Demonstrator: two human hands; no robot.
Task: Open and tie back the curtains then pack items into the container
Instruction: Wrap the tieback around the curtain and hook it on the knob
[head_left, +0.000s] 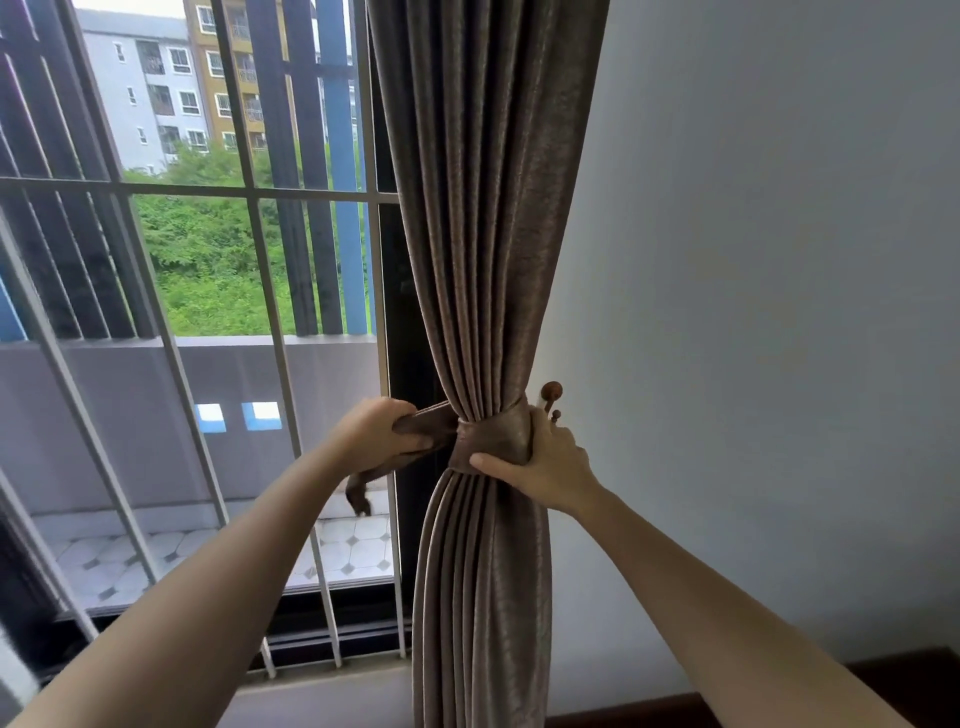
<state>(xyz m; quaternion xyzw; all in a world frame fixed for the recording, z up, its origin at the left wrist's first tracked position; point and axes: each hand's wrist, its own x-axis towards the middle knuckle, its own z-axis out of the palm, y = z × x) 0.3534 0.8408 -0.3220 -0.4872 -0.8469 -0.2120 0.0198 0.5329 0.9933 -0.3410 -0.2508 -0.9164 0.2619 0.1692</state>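
Observation:
A brown pleated curtain (483, 234) hangs gathered at the right edge of the window, against the wall. A matching fabric tieback (491, 434) is wrapped round its waist. My left hand (376, 434) grips the tieback's loose end to the left of the curtain, and its tip dangles below my wrist. My right hand (545, 462) holds the wrapped band and the bunched curtain from the right, thumb across the front. A wooden wall hook (550, 397) with round knobs sticks out just above my right hand. No container is in view.
A barred window (249, 197) fills the left, with a tiled balcony, trees and apartment blocks outside. A plain pale wall (779, 286) fills the right. A dark wooden edge (909, 675) shows at the bottom right.

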